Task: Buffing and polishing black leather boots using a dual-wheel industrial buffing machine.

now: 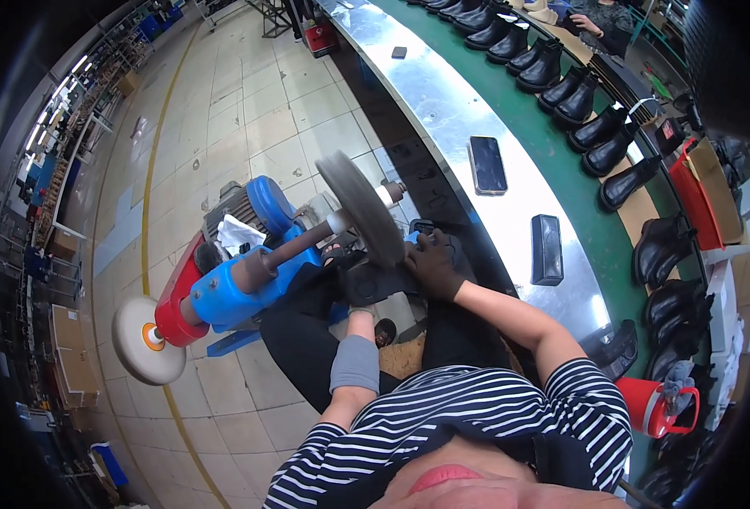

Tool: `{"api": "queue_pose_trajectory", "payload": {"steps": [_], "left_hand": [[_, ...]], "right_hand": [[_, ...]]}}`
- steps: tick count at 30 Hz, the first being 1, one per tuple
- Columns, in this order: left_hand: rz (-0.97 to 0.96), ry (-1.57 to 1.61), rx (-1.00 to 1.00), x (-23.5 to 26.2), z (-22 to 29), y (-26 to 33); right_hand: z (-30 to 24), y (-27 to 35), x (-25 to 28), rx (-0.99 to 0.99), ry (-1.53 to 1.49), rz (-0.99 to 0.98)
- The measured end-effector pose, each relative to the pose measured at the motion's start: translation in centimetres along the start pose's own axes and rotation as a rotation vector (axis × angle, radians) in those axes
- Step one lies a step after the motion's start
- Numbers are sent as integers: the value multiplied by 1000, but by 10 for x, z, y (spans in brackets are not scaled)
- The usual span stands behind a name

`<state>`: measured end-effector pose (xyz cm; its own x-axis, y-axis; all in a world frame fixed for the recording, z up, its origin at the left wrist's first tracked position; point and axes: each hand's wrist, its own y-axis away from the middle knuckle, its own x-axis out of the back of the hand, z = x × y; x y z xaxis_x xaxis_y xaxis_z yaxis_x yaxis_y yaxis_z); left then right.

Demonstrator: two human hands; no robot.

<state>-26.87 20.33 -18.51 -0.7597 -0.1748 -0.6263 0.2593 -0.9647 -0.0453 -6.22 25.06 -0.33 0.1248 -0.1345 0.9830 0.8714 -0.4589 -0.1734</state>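
My right hand [433, 266], in a dark brown glove, is closed on a black boot [449, 243] at the right side of a spinning buffing wheel [359, 208]. The wheel and the glove hide much of the boot, so I cannot tell its exact outline. My left hand [363, 291] is dark-gloved too and lies low by the wheel's left side; its fingers are lost among dark shapes. A grey sleeve covers part of the left forearm. The wheel is blurred and sits on the shaft of a blue and red polishing machine [230, 293].
A pale second wheel [143, 339] sticks out at the machine's left end. On the metal bench [430, 102] to the right lie a phone [488, 165] and a black box [547, 249]. Rows of black boots [608, 148] line a green surface beyond, near a red mug [646, 405].
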Motion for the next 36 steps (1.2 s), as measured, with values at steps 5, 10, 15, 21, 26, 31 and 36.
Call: {"api": "queue_pose_trajectory", "payload": {"steps": [5, 10, 15, 21, 26, 31, 36], "left_hand": [[-104, -139, -125, 21, -2, 8], [288, 441, 359, -106, 1, 24], [94, 405, 209, -101, 16, 40], [-266, 826, 277, -211, 117, 55], [-284, 361, -9, -291, 195, 74], [-292, 70, 170, -277, 175, 76], [-186, -46, 339, -255, 154, 79]], "right_hand": [[-35, 25, 37, -69, -88, 119], [-27, 90, 60, -541, -200, 112], [-23, 95, 91, -449, -234, 183], [34, 116, 113, -394, -787, 276], [36, 134, 128, -676, -1972, 804], [121, 191, 113, -738, -2276, 1357], [257, 265, 99, -410, -2068, 1573]]}}
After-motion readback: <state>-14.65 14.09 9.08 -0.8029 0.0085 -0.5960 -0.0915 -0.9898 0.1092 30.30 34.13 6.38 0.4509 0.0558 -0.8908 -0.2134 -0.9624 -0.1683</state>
